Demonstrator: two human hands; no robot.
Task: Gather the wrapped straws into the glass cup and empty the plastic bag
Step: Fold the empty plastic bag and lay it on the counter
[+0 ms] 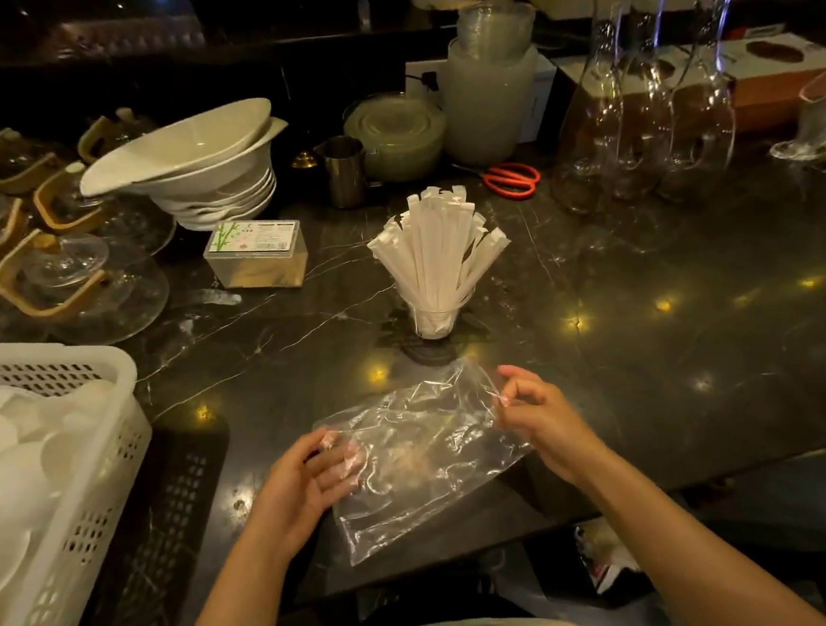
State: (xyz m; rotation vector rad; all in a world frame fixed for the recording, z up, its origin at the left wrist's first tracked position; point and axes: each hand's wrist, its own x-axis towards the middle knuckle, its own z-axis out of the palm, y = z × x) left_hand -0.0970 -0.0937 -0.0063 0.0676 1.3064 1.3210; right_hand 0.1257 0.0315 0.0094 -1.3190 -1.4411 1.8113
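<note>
Plastic bag (422,455) pinched by both hands' fingers (506,397); toothpick box (255,253) label unreadable.

A single wide-angle view from the person's head looks forward and steeply down across the dark marble bench (650,343). Both forearms enter from the bottom edge, close to the lens. The far shelf at the top bends with lens distortion.

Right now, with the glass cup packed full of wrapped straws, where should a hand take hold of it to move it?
Grip the glass cup low on its bare wall, fingers wrapping from the side. The wrapped straws fan out wide above the rim, so coming from above would likely knock them; the near side is open counter.
</note>
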